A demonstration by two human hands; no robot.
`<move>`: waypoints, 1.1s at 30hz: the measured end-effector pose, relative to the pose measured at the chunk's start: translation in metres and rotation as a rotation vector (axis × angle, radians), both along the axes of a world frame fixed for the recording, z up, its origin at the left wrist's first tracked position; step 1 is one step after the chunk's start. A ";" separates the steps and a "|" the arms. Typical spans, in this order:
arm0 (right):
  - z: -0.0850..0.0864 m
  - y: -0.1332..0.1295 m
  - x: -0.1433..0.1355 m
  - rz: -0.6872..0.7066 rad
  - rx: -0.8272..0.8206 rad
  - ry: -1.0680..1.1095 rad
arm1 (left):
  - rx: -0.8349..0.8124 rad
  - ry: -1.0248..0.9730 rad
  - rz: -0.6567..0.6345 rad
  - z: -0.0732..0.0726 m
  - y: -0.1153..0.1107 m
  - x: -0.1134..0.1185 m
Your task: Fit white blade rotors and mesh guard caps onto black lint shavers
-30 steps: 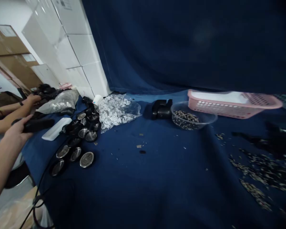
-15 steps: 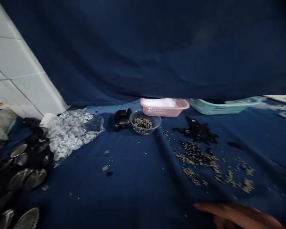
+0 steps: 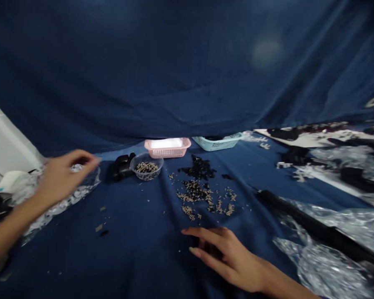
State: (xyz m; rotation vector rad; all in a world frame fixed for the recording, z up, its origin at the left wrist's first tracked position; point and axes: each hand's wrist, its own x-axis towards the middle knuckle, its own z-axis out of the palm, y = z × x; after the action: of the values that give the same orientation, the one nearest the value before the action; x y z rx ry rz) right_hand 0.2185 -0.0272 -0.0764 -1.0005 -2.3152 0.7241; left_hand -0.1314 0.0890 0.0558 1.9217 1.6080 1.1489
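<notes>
My left hand [image 3: 60, 178] is over a clear plastic bag of small white pieces [image 3: 65, 203] on the left. Its fingers curve round so that thumb and forefinger tips come together; blur hides whether anything is between them. Low in the middle, my right hand [image 3: 227, 257] hovers near the blue cloth [image 3: 137, 253], its thumb and forefinger spread apart with nothing seen between them. Just beyond it lie scattered small brass-coloured and black pieces [image 3: 195, 193], with a pile of larger black parts [image 3: 199, 167] behind. A clear round bowl [image 3: 147, 175] holds similar small pieces.
Beside the bowl is a black object [image 3: 123, 166]. Pink [image 3: 168, 153] and mint-green [image 3: 218, 144] baskets stand under the hanging blue cloth [image 3: 162, 83]. A black electric screwdriver-like tool [image 3: 302, 218] lies on the right by clear plastic bags [image 3: 330, 261]. A white cup [image 3: 11, 181] is far left.
The view has turned to the right, bringing the black tool and plastic bags into sight. My left hand has come into view over the bag, and more of my right hand shows.
</notes>
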 end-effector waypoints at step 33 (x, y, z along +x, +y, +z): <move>0.080 0.257 0.126 -1.061 -0.613 0.983 | 0.075 0.360 0.000 -0.108 -0.092 0.071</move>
State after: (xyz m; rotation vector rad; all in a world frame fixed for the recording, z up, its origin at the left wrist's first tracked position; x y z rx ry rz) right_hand 0.3441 0.2297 0.0038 -1.4482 -0.5600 1.0850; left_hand -0.0602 -0.0033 -0.0522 2.2797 1.7613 0.9109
